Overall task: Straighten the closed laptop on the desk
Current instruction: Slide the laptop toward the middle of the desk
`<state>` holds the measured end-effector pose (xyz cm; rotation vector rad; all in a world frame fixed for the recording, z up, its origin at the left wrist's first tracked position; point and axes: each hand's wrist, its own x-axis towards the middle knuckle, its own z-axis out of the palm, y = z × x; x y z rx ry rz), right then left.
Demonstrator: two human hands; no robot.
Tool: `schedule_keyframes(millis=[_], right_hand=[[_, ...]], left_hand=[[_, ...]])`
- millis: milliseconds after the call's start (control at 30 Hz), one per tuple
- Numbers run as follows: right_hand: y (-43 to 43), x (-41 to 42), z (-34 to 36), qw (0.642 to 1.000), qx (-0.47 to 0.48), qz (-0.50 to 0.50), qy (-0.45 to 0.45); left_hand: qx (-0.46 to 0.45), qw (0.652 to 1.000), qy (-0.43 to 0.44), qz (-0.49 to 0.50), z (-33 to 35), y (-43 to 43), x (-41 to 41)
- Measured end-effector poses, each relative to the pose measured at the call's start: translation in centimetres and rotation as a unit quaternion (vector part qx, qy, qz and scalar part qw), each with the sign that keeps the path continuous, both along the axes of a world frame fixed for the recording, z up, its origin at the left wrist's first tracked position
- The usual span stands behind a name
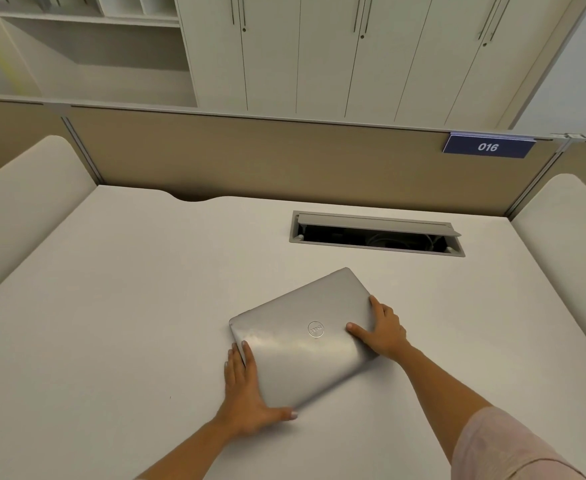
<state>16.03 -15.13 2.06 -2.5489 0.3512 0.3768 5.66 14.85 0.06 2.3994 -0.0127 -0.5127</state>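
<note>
Closed silver rectangular metal laptop [305, 336] lies flat on the pale grey tabletop [111, 306], skewed: its far corner points toward 1 o'clock, its near corner toward 6 o'clock, edges not parallel to the tabletop's front.

Left hand [246, 393] at the laptop's 7 o'clock edge, fingers spread along the side, thumb hooked round the near corner, palm on the tabletop. Right hand [383, 329] at the 3 o'clock edge, thumb flat on the lid, fingers wrapped over the side. Both grip the laptop from opposite sides.

At 12 o'clock from the laptop, well apart, a grey rectangular cable hatch [376, 233] stands with its flap raised. A blue sign reading "016" [488, 146] hangs on the beige partition [250, 157] at 1 o'clock.
</note>
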Motion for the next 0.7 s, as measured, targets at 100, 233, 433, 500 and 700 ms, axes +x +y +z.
schedule_keyframes(millis=[100, 233, 433, 500, 700], right_hand=[[0.3, 0.1, -0.1, 1.000, -0.008, -0.005, 0.000], [0.5, -0.1, -0.3, 1.000, -0.013, -0.013, -0.007], [0.6, -0.4, -0.4, 0.999, -0.018, -0.038, -0.018], [0.8, -0.9, -0.5, 0.998, -0.017, -0.055, -0.023], [1.5, -2.9, -0.9, 0.993, -0.021, -0.104, -0.048]], left_hand=[[0.019, 1.000, -0.006, -0.014, -0.5, 0.1, 0.0], [0.040, 0.999, -0.017, -0.005, -0.5, -0.2, 0.0], [0.020, 0.999, -0.037, -0.003, -0.2, 0.4, 0.5], [0.023, 0.999, -0.040, -0.016, -0.2, 1.0, 1.0], [0.062, 0.995, -0.042, -0.073, 0.2, 2.6, 3.4]])
